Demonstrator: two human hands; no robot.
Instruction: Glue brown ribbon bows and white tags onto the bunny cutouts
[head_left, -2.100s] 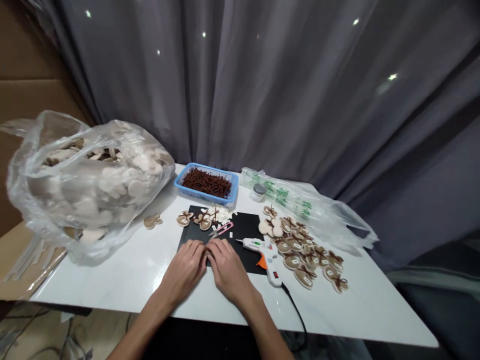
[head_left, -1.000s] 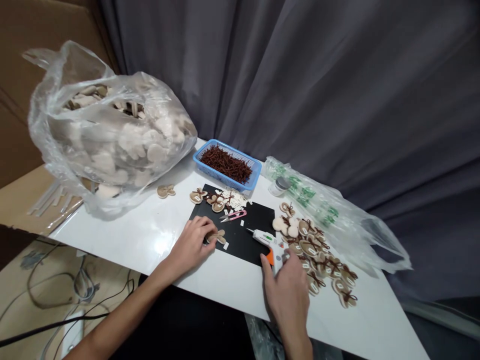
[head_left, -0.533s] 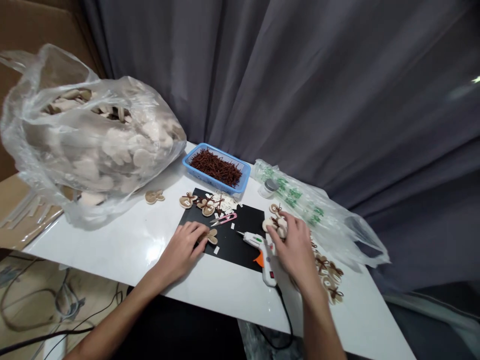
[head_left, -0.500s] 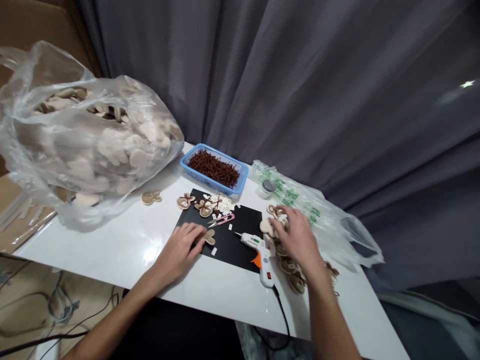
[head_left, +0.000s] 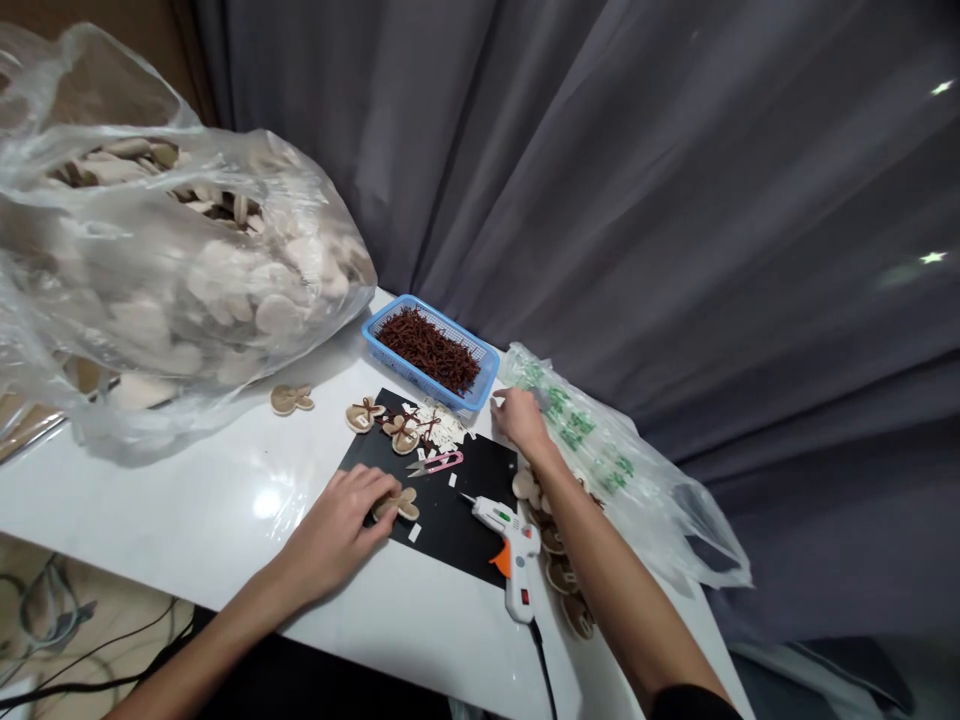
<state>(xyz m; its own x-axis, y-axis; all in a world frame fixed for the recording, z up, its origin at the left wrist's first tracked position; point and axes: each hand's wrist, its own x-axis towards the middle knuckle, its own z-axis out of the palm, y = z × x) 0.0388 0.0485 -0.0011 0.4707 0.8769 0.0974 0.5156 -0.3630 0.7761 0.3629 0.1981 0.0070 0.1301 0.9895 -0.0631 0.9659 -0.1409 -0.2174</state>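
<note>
My left hand (head_left: pixel 341 525) rests at the left edge of a black mat (head_left: pixel 457 540), its fingers closed on a tan felt rabbit-head piece (head_left: pixel 406 503). My right hand (head_left: pixel 520 418) is off the table by the right end of a blue basket (head_left: pixel 431 398) of dark brown bows (head_left: pixel 427 350). Its thumb and forefinger look apart, with nothing seen between them; it mostly hides a grey-lidded jar. A white hot glue gun (head_left: pixel 512 545) lies on the mat's right edge. Pink thread snips (head_left: pixel 436 463) and small white tags (head_left: pixel 441 425) lie on the mat.
Finished rabbit pieces with bows (head_left: pixel 363 414) lie at the mat's upper left; another plain one (head_left: pixel 291 399) is farther left. More pieces (head_left: pixel 561 573) pile under my right forearm. A big clear bag (head_left: pixel 187 270) fills the left. A green-printed bag (head_left: pixel 600 450) lies right.
My right hand has left the pile of felt pieces and moved up and left toward the basket. My left hand stays on its rabbit piece. The view has shifted slightly.
</note>
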